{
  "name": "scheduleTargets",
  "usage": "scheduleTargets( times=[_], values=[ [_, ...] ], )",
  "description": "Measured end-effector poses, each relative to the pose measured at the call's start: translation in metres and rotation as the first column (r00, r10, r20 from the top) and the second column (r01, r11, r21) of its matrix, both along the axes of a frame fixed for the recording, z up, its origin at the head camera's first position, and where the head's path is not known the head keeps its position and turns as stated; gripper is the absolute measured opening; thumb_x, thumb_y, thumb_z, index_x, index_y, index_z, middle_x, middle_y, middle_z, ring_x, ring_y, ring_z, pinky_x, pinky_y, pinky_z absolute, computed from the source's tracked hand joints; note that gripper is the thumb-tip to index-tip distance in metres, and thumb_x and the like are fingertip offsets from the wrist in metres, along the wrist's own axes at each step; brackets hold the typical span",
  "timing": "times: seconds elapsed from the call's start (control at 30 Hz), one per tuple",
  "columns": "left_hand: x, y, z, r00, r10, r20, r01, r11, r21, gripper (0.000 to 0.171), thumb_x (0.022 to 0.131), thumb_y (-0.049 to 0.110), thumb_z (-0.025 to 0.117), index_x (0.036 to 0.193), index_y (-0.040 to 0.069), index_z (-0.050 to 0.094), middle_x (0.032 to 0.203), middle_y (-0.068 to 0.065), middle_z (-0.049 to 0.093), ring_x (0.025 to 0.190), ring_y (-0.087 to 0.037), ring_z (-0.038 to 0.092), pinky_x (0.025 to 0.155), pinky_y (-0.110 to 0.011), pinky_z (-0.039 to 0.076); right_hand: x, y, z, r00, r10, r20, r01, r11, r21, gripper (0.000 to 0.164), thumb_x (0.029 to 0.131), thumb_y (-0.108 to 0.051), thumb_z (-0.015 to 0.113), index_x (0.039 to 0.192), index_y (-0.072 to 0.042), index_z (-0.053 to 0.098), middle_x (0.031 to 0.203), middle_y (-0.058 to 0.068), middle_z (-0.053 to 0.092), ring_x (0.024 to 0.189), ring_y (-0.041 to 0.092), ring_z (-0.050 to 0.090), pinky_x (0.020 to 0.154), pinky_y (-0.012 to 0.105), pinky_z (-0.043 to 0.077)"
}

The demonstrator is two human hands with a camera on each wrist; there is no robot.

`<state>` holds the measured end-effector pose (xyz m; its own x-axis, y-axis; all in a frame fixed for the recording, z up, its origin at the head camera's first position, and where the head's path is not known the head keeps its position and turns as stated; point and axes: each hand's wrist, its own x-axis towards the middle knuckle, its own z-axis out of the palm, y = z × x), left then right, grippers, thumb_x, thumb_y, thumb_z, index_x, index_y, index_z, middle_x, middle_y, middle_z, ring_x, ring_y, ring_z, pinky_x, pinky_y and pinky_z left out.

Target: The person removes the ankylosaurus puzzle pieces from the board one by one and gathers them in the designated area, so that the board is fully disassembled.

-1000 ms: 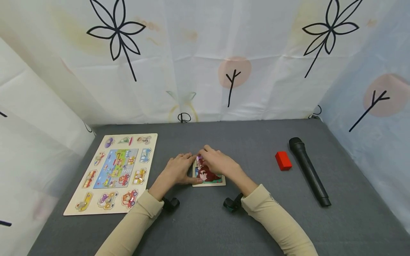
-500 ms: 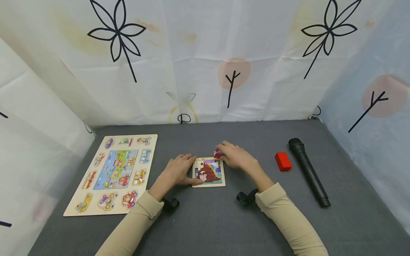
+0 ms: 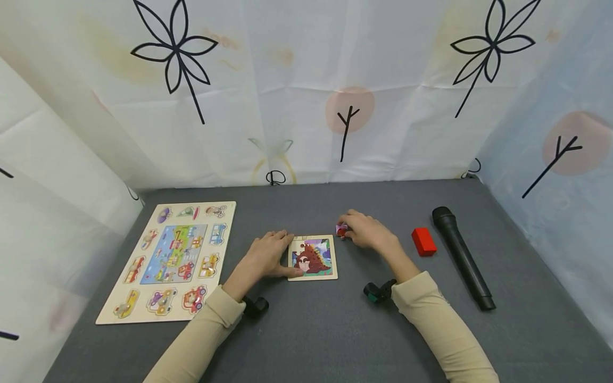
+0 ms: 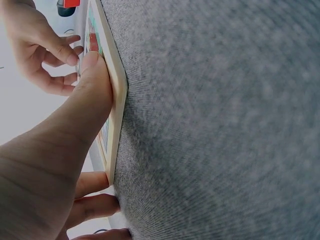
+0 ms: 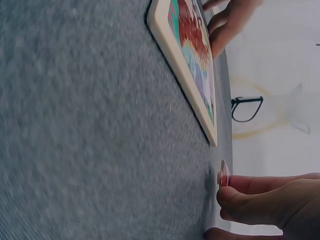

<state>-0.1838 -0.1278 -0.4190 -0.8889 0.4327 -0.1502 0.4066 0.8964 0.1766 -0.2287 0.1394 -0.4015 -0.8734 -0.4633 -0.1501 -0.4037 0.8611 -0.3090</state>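
A small square jigsaw puzzle (image 3: pixel 313 259) with a red dinosaur picture and a pale wooden border lies flat on the grey table. My left hand (image 3: pixel 265 259) rests at its left side. In the left wrist view the straight thumb (image 4: pixel 92 75) presses on the puzzle's top, while the fingers touch its edge and the cloth. My right hand (image 3: pixel 367 230) pinches a small puzzle piece (image 3: pixel 341 230) beyond the puzzle's right corner. The right wrist view shows that piece (image 5: pixel 223 175) on edge between thumb and fingers, apart from the puzzle; its picture is mostly hidden.
A large wooden peg puzzle board (image 3: pixel 222 213) with vehicle pieces lies at the left, partly behind the left sleeve. Right of my right hand sit a red block (image 3: pixel 423 242) and a black microphone (image 3: pixel 463 259). Printed white cloth (image 3: pixel 306 106) stands along the back and sides.
My right hand has moved right, off the puzzle, carrying a pinched piece with it. The dinosaur picture is uncovered. My left hand has stayed in place.
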Motion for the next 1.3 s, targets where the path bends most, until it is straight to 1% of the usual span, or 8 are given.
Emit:
scheduleTargets(
  times=[0.1,0.3,0.57,0.7,0.9,1.1,1.23,1.3],
  values=[
    [-0.0002,-0.0001,-0.0003,1.0,-0.002,-0.01,0.002,1.0,0.003,0.1,0.077,0.068,0.078,0.15,0.005,0.051,0.154,-0.022,0.05,0.14,-0.044,0.05,0.104,-0.067,0.046,-0.0021,0.0033,-0.0012,1.0,-0.014,-0.005,0.014,1.0,-0.005,0.033,0.102,-0.009,0.061,0.134,-0.004,0.063,0.135,0.018,0.06,0.11,0.029,0.063,0.094,0.05,0.054],
    [0.0003,0.0005,0.0005,1.0,0.001,-0.002,-0.001,1.0,0.004,0.1,0.077,0.068,0.078,0.15,0.006,0.05,0.155,-0.021,0.049,0.141,-0.044,0.048,0.105,-0.067,0.045,-0.0046,0.0078,-0.0019,1.0,-0.025,-0.01,0.025,1.0,-0.01,0.033,0.101,-0.009,0.063,0.133,-0.004,0.064,0.13,0.018,0.061,0.105,0.029,0.063,0.091,0.05,0.055],
    [0.0006,0.0005,0.0007,1.0,-0.004,-0.008,0.003,1.0,-0.004,0.099,0.077,0.068,0.078,0.15,0.006,0.051,0.154,-0.021,0.051,0.14,-0.044,0.05,0.104,-0.066,0.047,-0.0056,0.0089,-0.0033,1.0,-0.019,-0.025,0.019,1.0,0.004,0.032,0.1,-0.007,0.063,0.132,-0.004,0.066,0.126,0.017,0.062,0.099,0.026,0.062,0.085,0.046,0.055],
    [0.0006,0.0008,0.0013,1.0,-0.003,-0.009,0.003,1.0,-0.004,0.099,0.077,0.068,0.078,0.15,0.006,0.051,0.154,-0.021,0.051,0.14,-0.043,0.05,0.105,-0.066,0.046,-0.0059,0.0081,-0.0051,0.999,-0.022,-0.031,0.022,1.0,-0.001,0.032,0.1,-0.008,0.064,0.132,-0.004,0.066,0.124,0.017,0.062,0.098,0.026,0.063,0.084,0.046,0.055],
    [0.001,0.0006,0.0015,1.0,-0.005,-0.017,0.005,1.0,-0.002,0.098,0.077,0.067,0.079,0.148,0.006,0.052,0.152,-0.021,0.052,0.139,-0.044,0.051,0.103,-0.066,0.048,-0.0065,0.005,-0.006,0.999,-0.027,-0.041,0.027,1.0,0.0,0.032,0.1,-0.008,0.064,0.132,-0.005,0.067,0.125,0.016,0.063,0.102,0.027,0.064,0.085,0.047,0.055],
    [-0.0002,0.001,0.0011,1.0,-0.008,-0.022,0.008,1.0,-0.005,0.098,0.077,0.068,0.079,0.148,0.006,0.052,0.152,-0.021,0.052,0.139,-0.044,0.051,0.103,-0.066,0.048,-0.0074,0.0038,-0.0064,0.999,-0.031,-0.042,0.031,0.999,-0.007,0.033,0.1,-0.007,0.063,0.132,-0.005,0.067,0.123,0.016,0.063,0.096,0.025,0.062,0.079,0.044,0.054],
    [-0.0006,0.0008,0.0005,1.0,-0.011,-0.024,0.01,1.0,-0.007,0.097,0.077,0.067,0.079,0.148,0.006,0.052,0.152,-0.021,0.052,0.139,-0.043,0.051,0.103,-0.066,0.048,-0.0063,0.0039,-0.0062,0.998,-0.036,-0.043,0.036,0.999,-0.012,0.034,0.099,-0.007,0.064,0.133,-0.006,0.067,0.124,0.016,0.062,0.096,0.025,0.062,0.078,0.044,0.054],
    [-0.0005,0.0009,0.0006,1.0,-0.01,-0.023,0.01,1.0,-0.008,0.098,0.077,0.067,0.079,0.148,0.006,0.052,0.152,-0.021,0.052,0.139,-0.044,0.051,0.103,-0.066,0.048,-0.0054,0.0038,-0.0056,0.998,-0.036,-0.048,0.035,0.999,-0.014,0.035,0.099,-0.007,0.064,0.134,-0.006,0.066,0.124,0.016,0.062,0.095,0.025,0.062,0.076,0.042,0.054]
  ],
)
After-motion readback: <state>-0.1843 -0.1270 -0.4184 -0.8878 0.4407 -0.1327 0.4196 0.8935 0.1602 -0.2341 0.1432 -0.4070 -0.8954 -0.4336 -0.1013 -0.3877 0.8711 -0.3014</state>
